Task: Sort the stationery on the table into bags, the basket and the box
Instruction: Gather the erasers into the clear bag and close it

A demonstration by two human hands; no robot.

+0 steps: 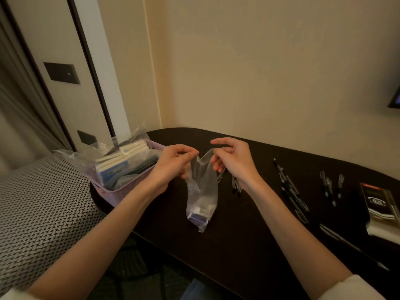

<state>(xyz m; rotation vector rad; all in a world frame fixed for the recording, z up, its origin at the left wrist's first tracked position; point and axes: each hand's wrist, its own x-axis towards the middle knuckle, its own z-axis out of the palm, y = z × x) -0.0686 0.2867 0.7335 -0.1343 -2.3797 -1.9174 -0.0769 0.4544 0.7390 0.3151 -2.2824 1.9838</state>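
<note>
- Stationery was partly sorted; the basket held bagged items
- Left hand and right hand each pinched the bag mouth (sealing, probably)
- Pens remained loose on the table; the box waited

The desk is dark brown. The basket is light purple. The bag is see-through. The pens are black. The bed has a black-and-white woven pattern. The wall is cream.

Dark wall switch plate, woven-patterned bed cover, screen corner at right edge.
</note>
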